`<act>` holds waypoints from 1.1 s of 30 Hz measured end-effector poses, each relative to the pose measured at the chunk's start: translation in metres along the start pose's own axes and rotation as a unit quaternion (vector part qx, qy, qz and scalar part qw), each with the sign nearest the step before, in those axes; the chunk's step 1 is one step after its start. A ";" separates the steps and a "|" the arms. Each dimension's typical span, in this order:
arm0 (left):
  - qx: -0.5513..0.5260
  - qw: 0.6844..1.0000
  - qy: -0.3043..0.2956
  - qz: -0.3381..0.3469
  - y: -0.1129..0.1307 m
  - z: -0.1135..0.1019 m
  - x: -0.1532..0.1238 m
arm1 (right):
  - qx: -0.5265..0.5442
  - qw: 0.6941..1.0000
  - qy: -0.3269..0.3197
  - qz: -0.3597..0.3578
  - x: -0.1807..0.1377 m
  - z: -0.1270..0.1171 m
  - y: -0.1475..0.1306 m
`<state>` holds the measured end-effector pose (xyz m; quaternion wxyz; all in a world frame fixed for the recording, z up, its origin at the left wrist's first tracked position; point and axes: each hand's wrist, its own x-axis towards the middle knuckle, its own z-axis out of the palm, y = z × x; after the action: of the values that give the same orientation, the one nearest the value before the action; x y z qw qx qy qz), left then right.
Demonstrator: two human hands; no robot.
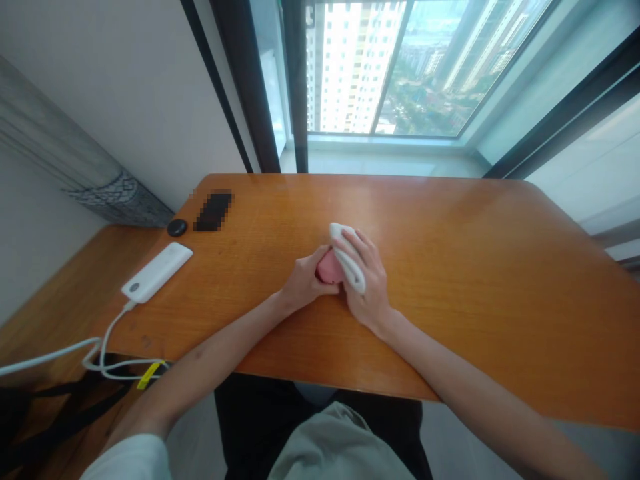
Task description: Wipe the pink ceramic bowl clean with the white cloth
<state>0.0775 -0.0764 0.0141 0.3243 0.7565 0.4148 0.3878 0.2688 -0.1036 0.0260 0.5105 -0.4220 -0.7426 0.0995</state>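
Here, at a wooden desk [450,267] beside a high-rise window [400,67], a person's two hands meet over a small pink object [329,267] near the middle of the desktop. The left hand [303,283] has its fingers curled round the pink object from the left, holding it just above or on the wood; which of the two cannot be told. The right hand [367,280] grips a folded white cloth [347,260], its fingers closed over the cloth and pressing it against the object's right and far side.

The pink object looks smooth and is largely hidden by both hands, so a slip seems the main risk: if the cloth pushes harder than the left hand holds, the object could squirt out and skid across the polished surface.

No containers appear on the desk. To the far left lie a white power bank [157,272] with its white cable [100,347] trailing off the near edge, a small black round object [177,227] and a blurred dark rectangle [213,211], all well apart from the hands.
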 end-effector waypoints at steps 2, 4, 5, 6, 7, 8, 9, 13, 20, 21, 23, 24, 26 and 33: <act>-0.003 1.000 -0.004 -0.007 0.001 0.000 0.000 | -0.024 0.997 -0.040 -0.053 -0.001 -0.002 0.001; 0.001 1.000 -0.003 -0.010 0.000 0.000 -0.001 | -0.011 0.999 -0.024 -0.018 -0.002 -0.003 0.001; 0.003 1.000 0.000 -0.007 0.000 0.000 -0.001 | 0.001 1.000 -0.006 0.008 -0.001 -0.004 0.001; 0.004 1.000 0.001 -0.004 -0.001 0.000 -0.001 | 0.007 1.000 0.006 0.019 -0.001 -0.004 0.000; 0.004 1.000 -0.001 -0.002 -0.002 0.000 -0.001 | 0.002 1.000 0.003 0.005 -0.001 -0.003 -0.001; 0.004 1.000 -0.006 -0.003 -0.003 0.001 -0.001 | -0.013 0.999 -0.016 -0.031 -0.001 -0.003 -0.002; 0.004 1.000 -0.011 -0.007 -0.004 0.001 0.000 | -0.031 0.995 -0.047 -0.078 -0.001 -0.002 -0.003; 0.006 1.000 -0.001 -0.011 -0.006 0.002 0.001 | -0.032 0.997 -0.039 -0.056 0.001 -0.001 -0.003; 0.016 1.000 0.000 0.008 -0.005 0.002 0.000 | -0.059 0.990 -0.076 -0.105 0.000 0.000 -0.002; 0.019 1.000 0.005 0.006 -0.005 0.002 0.001 | -0.055 0.992 -0.069 -0.088 0.001 0.000 0.000; 0.021 0.999 0.021 0.010 -0.004 0.002 0.001 | -0.021 1.000 -0.011 -0.005 0.003 0.000 0.002; 0.020 0.999 0.025 0.015 -0.004 0.002 0.002 | -0.005 0.999 0.018 0.034 0.003 0.001 0.002; 0.014 0.999 0.021 0.023 -0.005 0.002 0.002 | -0.004 0.999 0.024 0.041 0.002 0.002 -0.001; 0.022 1.000 0.018 0.005 -0.002 0.003 0.002 | -0.041 0.999 -0.016 -0.015 0.004 -0.004 0.001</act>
<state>0.0796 -0.0738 0.0115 0.2985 0.7584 0.4255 0.3933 0.2725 -0.1012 0.0297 0.4828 -0.4293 -0.7603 0.0678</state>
